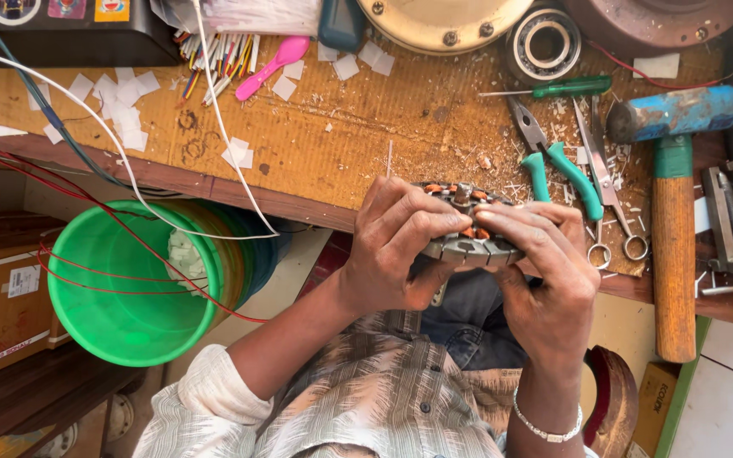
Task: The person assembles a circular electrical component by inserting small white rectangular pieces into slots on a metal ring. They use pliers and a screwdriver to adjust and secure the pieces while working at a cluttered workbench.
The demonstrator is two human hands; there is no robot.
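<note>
Cluttered wooden table up top, pliers and hammer lying right. Just off its near edge, both hands clamp the motor stator from either side: left hand curled over it, right hand fingers pressing the copper windings, long axis left-right.

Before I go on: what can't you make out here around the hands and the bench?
- Motor stator, head view: its lower face and centre are covered by the left hand and right hand; each grip's contact is unclear.
- Hammer: one end of its head hidden behind tools at the right edge.
- Scissors: blade tips lost among white scraps.
- Bearing: cut off by the top edge.
</note>
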